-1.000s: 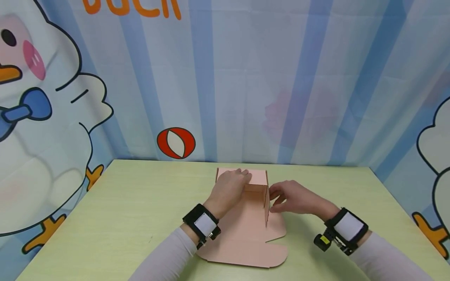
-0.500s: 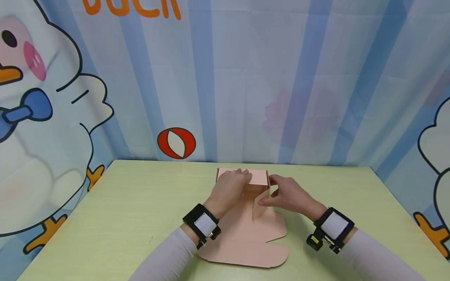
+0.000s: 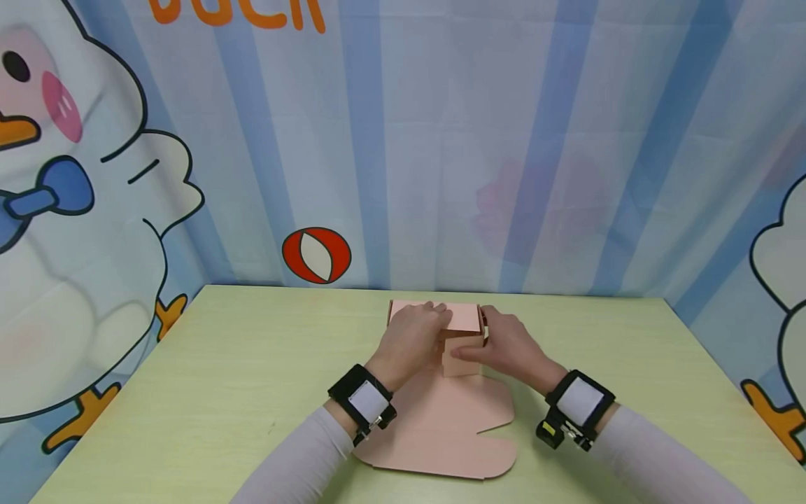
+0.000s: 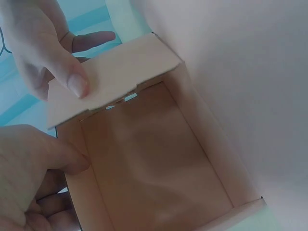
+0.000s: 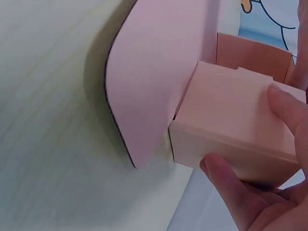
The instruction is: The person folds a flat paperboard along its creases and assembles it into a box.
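A partly folded pink-tan cardboard box [image 3: 464,316] stands on the table, opening toward me. My left hand [image 3: 409,343] grips its upper wall; in the left wrist view the thumb lies inside and the fingers outside. At the box's right side, my right hand [image 3: 513,346] holds the corner. Its thumb presses a side flap [image 5: 231,103] that is folded inward across part of the opening, while its other fingers sit against the outside of the side wall. In the left wrist view the box's inside [image 4: 149,163] shows bare cardboard.
The box's long lid panel [image 3: 434,451], with rounded tabs, lies flat toward me on the pale green-yellow table [image 3: 220,392]. A striped blue curtain [image 3: 415,175] with a cartoon duck hangs behind the table.
The right side flap has swung inward from pointing toward me to lying across the opening. My right hand has moved left with it; the left hand has stayed in place.
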The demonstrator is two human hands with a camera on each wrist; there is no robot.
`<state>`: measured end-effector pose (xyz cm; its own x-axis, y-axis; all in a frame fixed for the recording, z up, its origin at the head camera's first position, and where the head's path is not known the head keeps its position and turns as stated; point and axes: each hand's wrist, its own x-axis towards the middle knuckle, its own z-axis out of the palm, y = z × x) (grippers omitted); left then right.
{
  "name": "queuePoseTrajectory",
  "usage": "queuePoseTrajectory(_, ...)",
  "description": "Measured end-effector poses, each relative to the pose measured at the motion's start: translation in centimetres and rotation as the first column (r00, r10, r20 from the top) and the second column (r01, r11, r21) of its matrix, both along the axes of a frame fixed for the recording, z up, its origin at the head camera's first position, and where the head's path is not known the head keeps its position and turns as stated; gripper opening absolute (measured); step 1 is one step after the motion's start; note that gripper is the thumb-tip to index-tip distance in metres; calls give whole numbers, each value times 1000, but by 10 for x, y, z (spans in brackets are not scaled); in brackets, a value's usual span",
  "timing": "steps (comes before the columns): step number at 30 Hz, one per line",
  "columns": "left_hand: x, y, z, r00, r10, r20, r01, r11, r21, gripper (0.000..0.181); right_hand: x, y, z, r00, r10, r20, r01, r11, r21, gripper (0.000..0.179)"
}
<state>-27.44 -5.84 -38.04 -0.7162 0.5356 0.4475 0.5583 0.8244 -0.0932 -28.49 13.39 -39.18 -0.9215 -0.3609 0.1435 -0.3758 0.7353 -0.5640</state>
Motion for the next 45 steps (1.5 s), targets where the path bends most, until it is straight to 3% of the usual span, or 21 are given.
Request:
queuePoseTrajectory(7, 0, 1, 0, 1000, 6, -1, -6, 1000, -14, 8, -4, -5, -4, 995, -75, -63, 78, 996, 36, 64)
queuePoseTrajectory(17, 0, 1, 0, 999, 15, -41, -16, 1000, -23, 11, -4, -10, -4, 990, -130, -47, 132, 991, 36, 60)
queuePoseTrajectory(31, -1, 0, -2, 999, -8, -41, 9, 1000, 21, 11, -4, -15, -8, 971, -160, -177, 171, 984, 51, 46)
queuePoseTrajectory(37, -1, 1, -1, 999, -5, -50, 6, 1000, 22, 4, -4, -17, -8, 965, -174, -198, 188, 981, 54, 40)
queuePoseTrajectory(45, -2, 2, -3, 998, 3, -68, -3, 1000, 12, 8, -6, -18, -12, 953, -185, -238, 203, 978, 52, 34)
